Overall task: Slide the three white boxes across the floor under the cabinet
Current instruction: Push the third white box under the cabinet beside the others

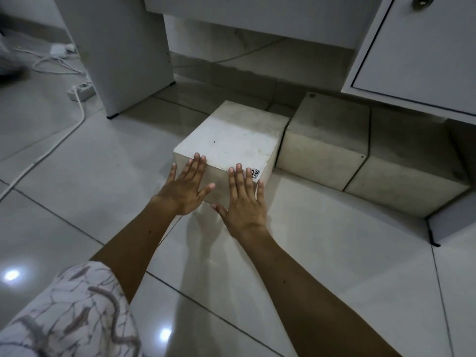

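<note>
My grip is no clamp at all — both hands lie flat and spread against the near face of the front box (226,144), left hand (186,188) toward its left corner, right hand (244,199) toward its right, fingertips reaching over the top edge. Nothing is pinched; the palms only press.

This box sits on the tiled floor (322,240), out in the open, not yet under the cabinet (417,47). To its right the middle box (327,135) touches it and stands partly under the cabinet's lower edge, and the third box (409,161) lies further right, deeper in shadow beneath the door. So I judge one box is left to slide in.

What could go wrong from here: my hands sit high on the face, so a hard shove may tip the box forward rather than slide it. Uneven pressure from the two palms would turn it — its right side rubs the middle box and could jam or drag that one askew. The grout lines ahead may catch the leading edge. A cable (247,54) runs across the floor under the cabinet, and the box could ride onto it or snag it.
</note>
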